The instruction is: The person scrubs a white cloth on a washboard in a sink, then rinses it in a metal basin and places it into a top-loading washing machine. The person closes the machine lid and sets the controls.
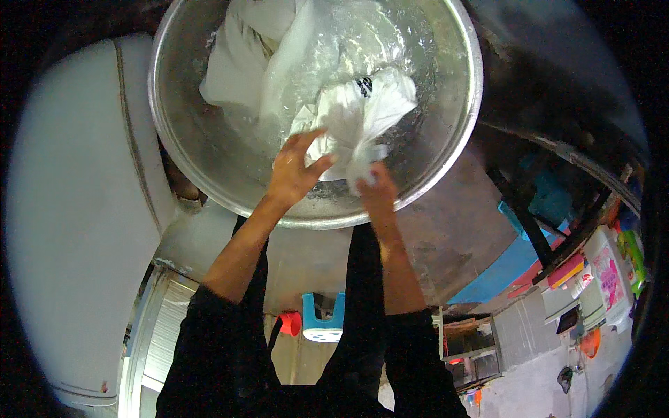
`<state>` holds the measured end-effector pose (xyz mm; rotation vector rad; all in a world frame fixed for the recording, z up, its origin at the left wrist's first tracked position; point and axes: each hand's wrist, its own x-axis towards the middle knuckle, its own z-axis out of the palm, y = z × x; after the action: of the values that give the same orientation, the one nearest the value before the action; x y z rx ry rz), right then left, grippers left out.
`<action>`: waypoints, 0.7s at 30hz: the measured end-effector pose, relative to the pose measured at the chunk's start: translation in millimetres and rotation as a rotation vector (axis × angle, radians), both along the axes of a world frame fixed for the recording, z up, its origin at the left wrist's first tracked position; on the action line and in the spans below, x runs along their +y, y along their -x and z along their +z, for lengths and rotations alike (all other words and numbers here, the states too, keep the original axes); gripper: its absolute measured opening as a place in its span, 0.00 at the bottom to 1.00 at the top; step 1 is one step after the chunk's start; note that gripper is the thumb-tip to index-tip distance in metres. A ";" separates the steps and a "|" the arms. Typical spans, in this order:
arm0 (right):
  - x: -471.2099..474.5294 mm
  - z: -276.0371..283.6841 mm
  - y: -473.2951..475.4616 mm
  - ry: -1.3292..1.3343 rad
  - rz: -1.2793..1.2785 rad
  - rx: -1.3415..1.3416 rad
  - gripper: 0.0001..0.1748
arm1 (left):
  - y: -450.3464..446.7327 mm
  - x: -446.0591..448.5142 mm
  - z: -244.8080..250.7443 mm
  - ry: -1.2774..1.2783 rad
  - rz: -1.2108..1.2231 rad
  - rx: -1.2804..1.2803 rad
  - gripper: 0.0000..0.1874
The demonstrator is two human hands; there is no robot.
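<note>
A large round metal basin (473,99) fills the top of the view, with water (345,44) in it. Wet white cloth (342,112) with a small dark mark is bunched up near its front. My right hand (380,190), slightly blurred, grips a twisted end of this cloth by the near rim. At the cloth's left edge is my left hand (295,170), fingers and thumb spread; whether it touches the fabric is hard to tell. Another piece of white cloth (235,73) lies at the basin's left side, partly under water.
Left of the basin stands a large pale appliance (78,209), perhaps a refrigerator. Between my legs, a blue plastic stool (323,321) and a red plastic container (290,324) are on the floor. Bottles and packets crowd a shelf at right, near a white bottle (609,277).
</note>
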<state>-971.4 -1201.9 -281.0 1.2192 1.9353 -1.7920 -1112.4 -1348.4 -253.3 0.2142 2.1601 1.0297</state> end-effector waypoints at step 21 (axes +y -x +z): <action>20.3 -89.0 15.8 0.995 -0.585 0.189 0.16 | -44.5 87.1 30.5 -0.120 -0.255 0.160 0.16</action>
<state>-987.2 -1181.5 -370.0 1.2673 0.4808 -2.6873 -1067.9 -1261.3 -222.8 0.6307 2.1436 1.0233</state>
